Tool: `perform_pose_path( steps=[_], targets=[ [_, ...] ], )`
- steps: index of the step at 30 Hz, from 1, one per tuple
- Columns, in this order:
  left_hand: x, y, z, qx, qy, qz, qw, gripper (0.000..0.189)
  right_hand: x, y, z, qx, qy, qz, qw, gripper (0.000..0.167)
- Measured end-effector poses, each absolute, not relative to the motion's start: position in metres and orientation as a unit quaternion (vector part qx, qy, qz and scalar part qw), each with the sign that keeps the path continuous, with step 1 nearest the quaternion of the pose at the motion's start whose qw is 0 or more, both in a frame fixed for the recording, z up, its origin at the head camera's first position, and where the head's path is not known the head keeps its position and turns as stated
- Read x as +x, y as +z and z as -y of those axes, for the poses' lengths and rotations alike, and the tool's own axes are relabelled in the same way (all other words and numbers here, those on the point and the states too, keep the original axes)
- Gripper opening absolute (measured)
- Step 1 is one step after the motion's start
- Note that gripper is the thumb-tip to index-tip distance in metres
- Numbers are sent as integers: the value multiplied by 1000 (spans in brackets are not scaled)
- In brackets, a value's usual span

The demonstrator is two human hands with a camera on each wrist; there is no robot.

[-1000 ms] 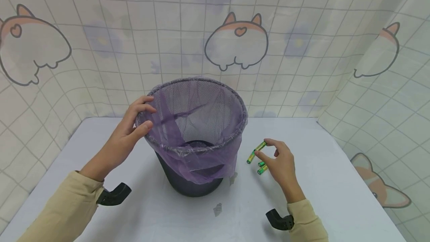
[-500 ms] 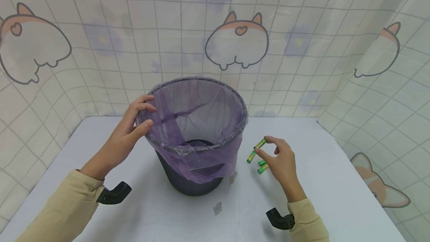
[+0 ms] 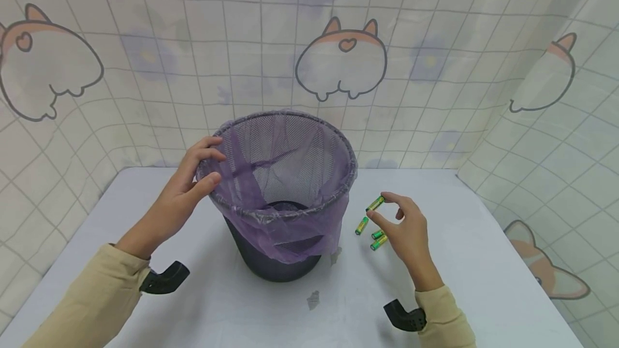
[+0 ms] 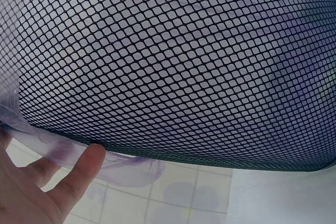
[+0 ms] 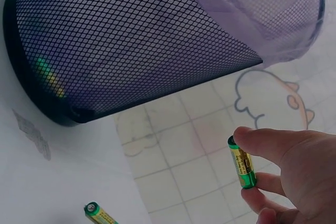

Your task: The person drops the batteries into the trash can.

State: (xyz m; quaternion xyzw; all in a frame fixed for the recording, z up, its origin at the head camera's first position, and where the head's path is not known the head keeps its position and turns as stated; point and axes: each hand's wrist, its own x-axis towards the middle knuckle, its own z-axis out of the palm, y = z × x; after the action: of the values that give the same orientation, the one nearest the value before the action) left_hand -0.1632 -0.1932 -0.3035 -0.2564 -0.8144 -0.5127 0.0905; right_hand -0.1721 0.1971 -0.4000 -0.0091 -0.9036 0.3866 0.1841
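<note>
In the head view a black mesh wastebasket [image 3: 280, 270] stands on the white table, lined with a translucent purple bag [image 3: 304, 240] folded over its rim. My left hand [image 3: 181, 187] holds the basket's left rim, fingertips over the edge; the left wrist view shows a finger against the bag and mesh. Right of the basket, my right hand [image 3: 406, 230] pinches a green-and-yellow battery [image 5: 241, 162] between thumb and fingers, just above the table. Beside it lie three similar batteries: one battery [image 3: 361, 225] nearer the basket, and two side by side, the nearer battery [image 3: 379, 242] in front.
Through the mesh, a green-and-yellow shape [image 5: 50, 77] shows near the basket's bottom. Two grey patches mark the white table [image 3: 251, 321], one patch [image 3: 313, 301] in front of the basket. A tiled-pattern curtain [image 3: 271, 31] with cartoon dogs surrounds the back and sides.
The right hand has lifted its battery slightly, up and away from the battery that lies nearest the basket, opening a gap between them. The left hand stays on the rim.
</note>
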Motion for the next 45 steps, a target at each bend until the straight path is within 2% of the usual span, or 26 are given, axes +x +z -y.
perform_pose_path(
  steps=[45],
  targets=[
    [-164, -304, 192, -257, -502, 821, 96, 32, -157, -364, -187, 22, 396, 885, 243, 51]
  ],
)
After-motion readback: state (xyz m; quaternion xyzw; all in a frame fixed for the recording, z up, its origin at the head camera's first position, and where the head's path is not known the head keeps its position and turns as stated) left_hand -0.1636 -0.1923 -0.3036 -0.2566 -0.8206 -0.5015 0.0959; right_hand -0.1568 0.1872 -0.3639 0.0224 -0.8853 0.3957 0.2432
